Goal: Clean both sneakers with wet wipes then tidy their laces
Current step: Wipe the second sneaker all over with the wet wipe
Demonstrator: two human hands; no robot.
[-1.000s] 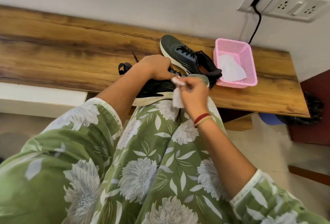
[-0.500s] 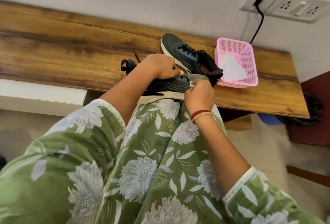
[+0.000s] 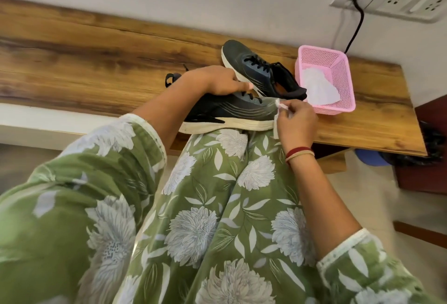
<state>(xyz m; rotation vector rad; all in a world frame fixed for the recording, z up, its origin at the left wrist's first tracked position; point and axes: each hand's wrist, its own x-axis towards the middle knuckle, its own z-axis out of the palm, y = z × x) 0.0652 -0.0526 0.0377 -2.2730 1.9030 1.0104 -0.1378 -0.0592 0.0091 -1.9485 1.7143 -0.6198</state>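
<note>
Mid-clean, early part of task by the look of it. Holding near shoe on knees at edge of lap, sole down, side facing cam, toe to the right, w/ L hand clamped over the lace/collar area from above, fingers curled round the upper. Pinching wipe in R hand, fingertips bunched tight on it, pressed at toe end where upper meets midsole. So: wiping toe of near shoe atm. Can't tell how much of that shoe is done. Seeing grey marks along the white midsole, so prob. not finished there. Seeing far shoe upright on bench, just behind near shoe and just beside pink basket; can't tell if wiped yet. Also 2nd wipe lying in basket, used or spare unclear. Re laces: threaded on far shoe, no tidy bow visible. On near shoe mostly hidden under L hand, w/ a thin black end poking out behind the wrist, maybe lace. Judging what's left: finish near shoe incl. midsole, prob. do far shoe, then tidy both lace sets. Est. under half done, low confidence.
</note>
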